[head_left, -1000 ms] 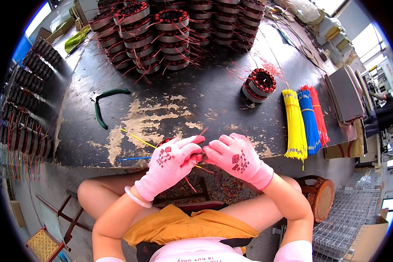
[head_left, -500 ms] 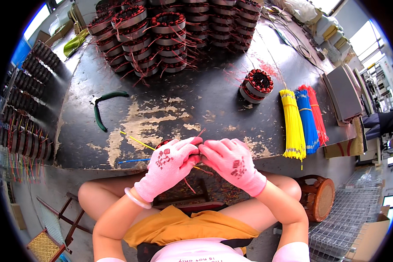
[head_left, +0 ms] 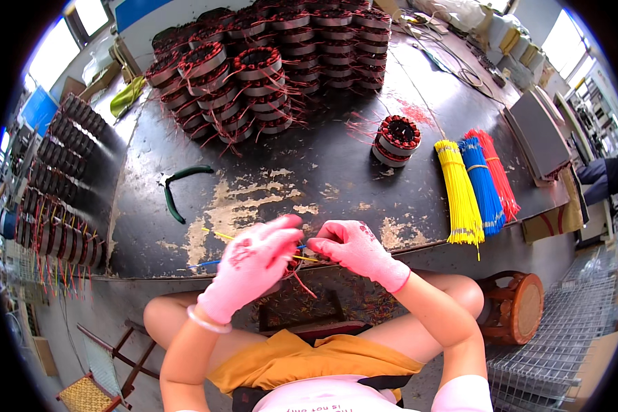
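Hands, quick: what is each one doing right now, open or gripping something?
Left hand: closed, pinching thin wires, yellow and blue among them.
Right hand: closed, fingers pinched at the same wires; exactly what it grips cannot be told.

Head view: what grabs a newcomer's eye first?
Two hands in pink gloves at the near table edge: the left hand and right hand pinch thin yellow, blue and red wires between them. Behind them, a big stack of wound motor stators fills the far side of the dark table. On the right lie bright yellow, blue and red wire bundles.
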Tool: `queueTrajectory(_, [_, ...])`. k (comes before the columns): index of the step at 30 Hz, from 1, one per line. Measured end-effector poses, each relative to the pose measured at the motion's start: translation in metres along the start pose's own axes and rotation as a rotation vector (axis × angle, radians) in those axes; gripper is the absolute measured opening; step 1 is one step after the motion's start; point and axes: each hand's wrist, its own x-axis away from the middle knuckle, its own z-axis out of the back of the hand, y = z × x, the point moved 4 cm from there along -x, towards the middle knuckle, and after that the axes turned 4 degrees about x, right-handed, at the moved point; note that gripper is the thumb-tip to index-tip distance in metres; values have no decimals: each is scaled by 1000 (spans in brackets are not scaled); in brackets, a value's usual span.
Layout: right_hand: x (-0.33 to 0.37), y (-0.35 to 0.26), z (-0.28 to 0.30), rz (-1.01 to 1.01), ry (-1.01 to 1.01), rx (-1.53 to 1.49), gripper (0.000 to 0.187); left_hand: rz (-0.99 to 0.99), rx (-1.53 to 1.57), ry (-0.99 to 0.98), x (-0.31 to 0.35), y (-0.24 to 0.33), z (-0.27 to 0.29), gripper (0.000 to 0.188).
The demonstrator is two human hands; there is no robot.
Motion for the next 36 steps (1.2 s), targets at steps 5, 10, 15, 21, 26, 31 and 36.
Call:
queueTrajectory(5, [-3, -2, 0, -50, 0, 63, 36, -27, -111, 82, -1, 2, 8, 26])
queueTrajectory(10, [6, 12, 9, 65, 119, 137, 41, 90, -57, 92, -4, -9, -31, 30])
queueTrajectory(15, [85, 35, 117, 153, 743, 130, 17, 84, -75, 127, 2, -13, -33, 29])
queueTrajectory(21, [216, 132, 262, -321, 1495, 668, 21, 104, -56, 94, 0, -7, -40, 30])
queueTrajectory(26, [198, 158, 301, -583, 1321, 714, 54, 122, -77, 83, 3, -13, -36, 30])
queueTrajectory(31, [180, 164, 315, -673, 1208, 847, 28, 97, -94, 68, 2, -12, -35, 31])
queueTrajectory(36, [209, 150, 311, -626, 1334, 879, 26, 92, -75, 96, 4, -15, -38, 32])
